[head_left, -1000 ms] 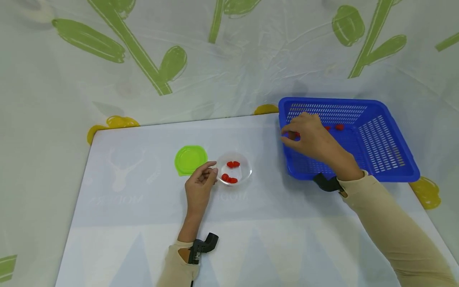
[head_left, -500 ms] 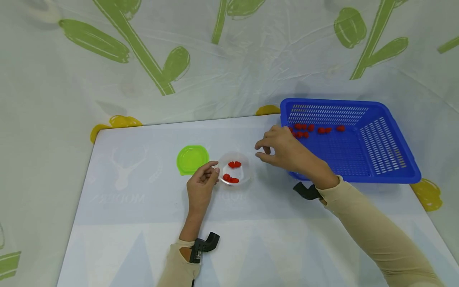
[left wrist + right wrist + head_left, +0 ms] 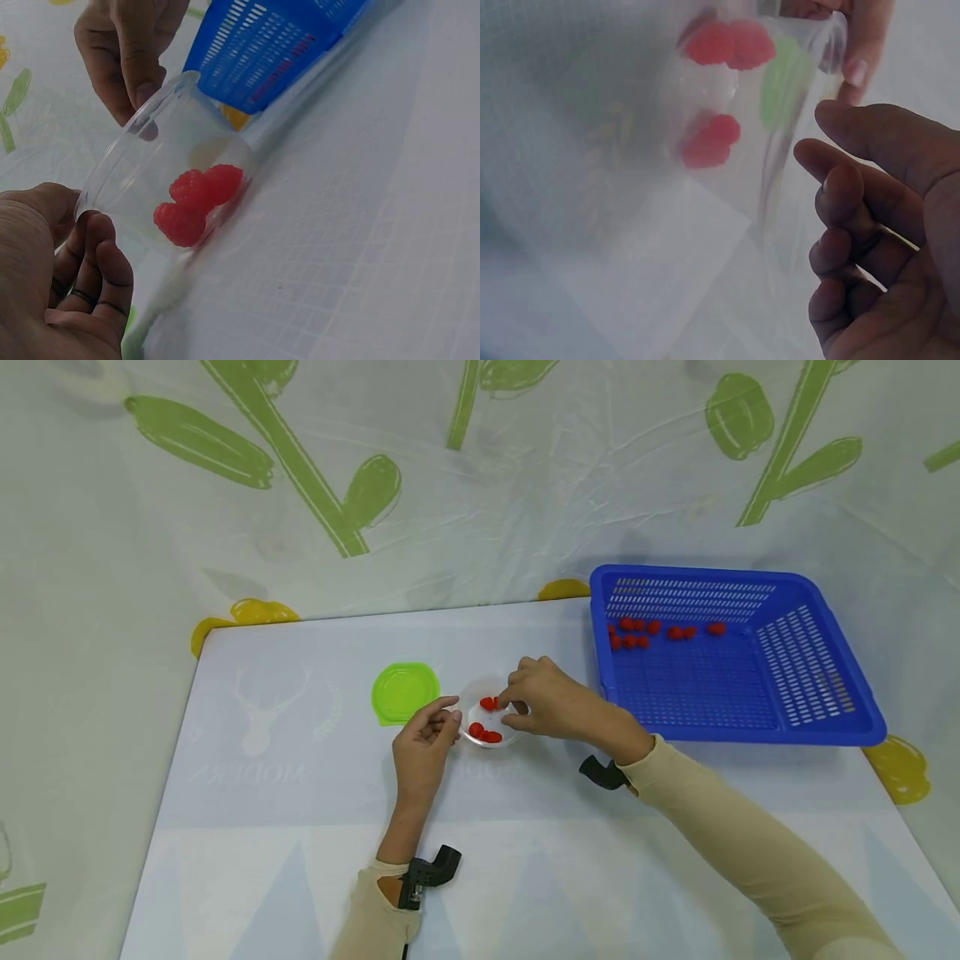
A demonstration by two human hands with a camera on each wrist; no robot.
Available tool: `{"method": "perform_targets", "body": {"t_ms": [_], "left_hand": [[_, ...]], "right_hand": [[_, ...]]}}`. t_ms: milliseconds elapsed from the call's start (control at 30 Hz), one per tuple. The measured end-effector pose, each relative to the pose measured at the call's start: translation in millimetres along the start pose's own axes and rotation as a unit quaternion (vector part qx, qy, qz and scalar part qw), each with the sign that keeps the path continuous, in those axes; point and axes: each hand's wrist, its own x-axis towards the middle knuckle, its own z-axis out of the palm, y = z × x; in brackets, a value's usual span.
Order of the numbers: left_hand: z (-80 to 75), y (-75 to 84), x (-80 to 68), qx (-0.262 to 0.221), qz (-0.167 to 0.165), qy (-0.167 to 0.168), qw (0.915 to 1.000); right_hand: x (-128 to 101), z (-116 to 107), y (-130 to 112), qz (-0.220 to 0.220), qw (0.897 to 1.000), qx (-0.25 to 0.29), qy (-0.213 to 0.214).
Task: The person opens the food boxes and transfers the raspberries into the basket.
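Observation:
A clear plastic cup (image 3: 491,718) stands on the table with several red raspberries (image 3: 193,191) in its bottom. My left hand (image 3: 420,747) pinches the cup's rim from the left, thumb and index fingertips on the edge, as the left wrist view shows. Over the right side of the cup hovers my right hand (image 3: 553,700), fingers loosely bent, thumb and index apart near the rim. No berry shows between its fingertips in the right wrist view. Whether those fingertips touch the rim, I cannot tell.
At the right stands a blue slotted basket (image 3: 712,693), with several more raspberries (image 3: 676,632) along its far left part. A bright green lid (image 3: 405,693) lies flat just left of the cup. Patterned sheeting (image 3: 465,510) rises behind the table's back edge.
My right hand has moved left from over the basket to the cup, uncovering the raspberries in the basket. The left hand and the cup have stayed in place.

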Motion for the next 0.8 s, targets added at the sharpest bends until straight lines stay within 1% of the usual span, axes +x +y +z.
{"method": "perform_targets", "body": {"t_ms": [167,267,433,533,633,800], "left_hand": [[-1.3,-23.7,1.8,-0.002,0.001,0.0,1.0],[-1.2,-23.9,1.9,-0.005,0.006,-0.001,1.0],[-0.8,-24.3,1.8,-0.008,0.012,-0.003,0.9999],[-0.1,-23.9,1.7,-0.004,0.012,-0.001,0.9999],[0.4,-20.2,1.6,0.001,0.014,0.0,0.9999],[1.2,-1.1,1.1,-0.008,0.018,-0.002,0.9998]], "right_hand": [[7.4,10.4,-0.6,0.005,1.0,-0.012,-0.028],[11.1,14.4,-0.5,0.003,0.999,-0.02,-0.046],[16.2,18.4,-1.4,-0.021,0.996,-0.041,-0.072],[19.8,20.5,-2.4,-0.027,0.994,-0.06,-0.085],[24.4,22.6,-3.8,-0.026,0.991,-0.082,-0.101],[30.5,24.3,-4.9,-0.029,0.988,-0.097,-0.12]]}}
